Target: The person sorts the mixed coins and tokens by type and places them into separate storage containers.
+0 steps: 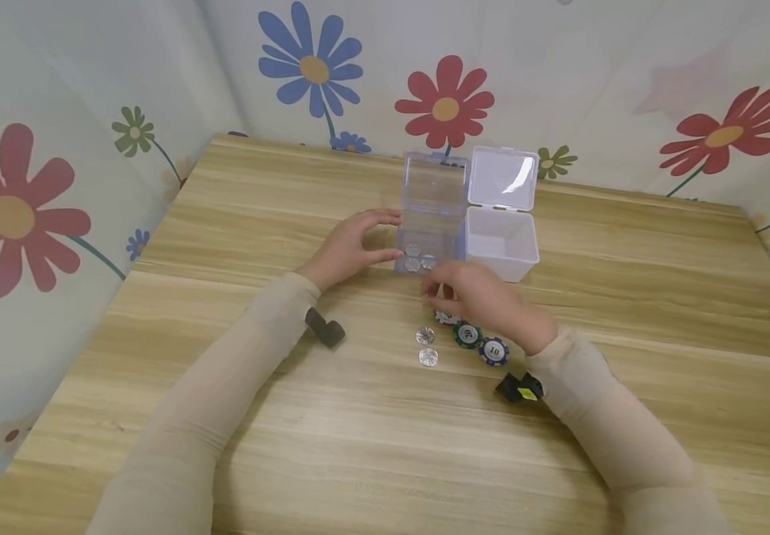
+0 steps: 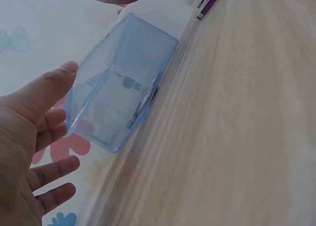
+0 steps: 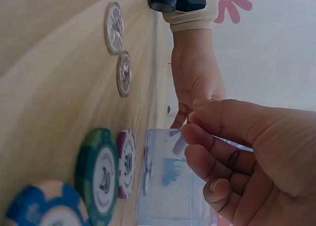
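Observation:
In the head view, my left hand [image 1: 348,249] is at the left side of a clear blue box [image 1: 441,230] with a raised lid. Its thumb and fingers are spread, thumb tip right at the front corner. Several silver coins [image 1: 412,263] show through the box's front. My right hand [image 1: 481,297] is just in front of the box, over the chips, fingers loosely bent. Nothing shows between its thumb and fingertips in the right wrist view. Two coins [image 1: 428,357] lie on the table. Beside them is a slanted row of poker chips: reddish [image 1: 448,318], green [image 1: 467,334] and blue [image 1: 494,351].
A white box [image 1: 502,241] with its lid tipped back stands against the blue box's right side. Both are on a wooden table [image 1: 331,461], near its back edge. A flower-print curtain [image 1: 371,44] hangs behind. Each wrist wears a small black camera [image 1: 520,387].

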A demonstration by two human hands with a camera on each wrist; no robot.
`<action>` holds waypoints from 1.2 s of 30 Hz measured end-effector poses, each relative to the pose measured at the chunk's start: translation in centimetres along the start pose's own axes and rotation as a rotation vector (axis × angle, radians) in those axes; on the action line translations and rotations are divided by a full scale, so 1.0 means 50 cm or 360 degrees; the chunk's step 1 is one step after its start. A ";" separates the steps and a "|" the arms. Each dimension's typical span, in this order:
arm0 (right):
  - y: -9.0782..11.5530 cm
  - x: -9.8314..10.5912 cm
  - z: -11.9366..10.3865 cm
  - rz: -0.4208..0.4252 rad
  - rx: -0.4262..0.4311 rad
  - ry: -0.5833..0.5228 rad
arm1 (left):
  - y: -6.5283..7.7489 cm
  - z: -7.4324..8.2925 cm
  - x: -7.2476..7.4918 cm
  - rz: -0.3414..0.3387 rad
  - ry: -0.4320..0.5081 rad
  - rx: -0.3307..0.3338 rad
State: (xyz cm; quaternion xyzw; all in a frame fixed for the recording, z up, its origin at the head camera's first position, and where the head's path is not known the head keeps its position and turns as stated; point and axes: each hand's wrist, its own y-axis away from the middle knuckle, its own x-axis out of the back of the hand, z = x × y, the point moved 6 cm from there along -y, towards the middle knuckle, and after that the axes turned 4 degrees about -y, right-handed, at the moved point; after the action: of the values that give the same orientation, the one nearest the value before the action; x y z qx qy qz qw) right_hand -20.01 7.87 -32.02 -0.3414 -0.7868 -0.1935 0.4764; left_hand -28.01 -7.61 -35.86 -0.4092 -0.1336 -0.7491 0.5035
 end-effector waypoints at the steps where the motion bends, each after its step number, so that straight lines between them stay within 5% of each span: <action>1: 0.003 -0.004 0.000 -0.0019 0.0006 0.0003 | 0.000 0.000 0.000 -0.0002 0.0001 0.0002; 7: 0.021 -0.030 -0.003 -0.0092 0.0060 0.0022 | -0.002 -0.001 -0.002 -0.0011 0.0009 0.0009; 14: 0.036 -0.049 -0.006 0.0041 0.0234 0.0040 | -0.004 0.000 -0.005 -0.0032 0.0003 0.0012; 23: 0.040 -0.071 -0.005 -0.0097 0.0092 0.0043 | -0.005 -0.001 -0.008 -0.0040 0.0002 0.0014; 36: 0.036 -0.073 -0.009 -0.0098 0.0029 0.0123 | -0.001 0.002 0.002 0.0006 0.0022 -0.0018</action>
State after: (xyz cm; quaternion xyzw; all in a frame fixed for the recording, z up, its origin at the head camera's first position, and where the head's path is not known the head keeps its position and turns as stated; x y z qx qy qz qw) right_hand -17.29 7.51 -35.06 -0.3050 -0.7796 -0.2141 0.5033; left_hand -28.03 -7.59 -35.72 -0.4070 -0.1251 -0.7517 0.5036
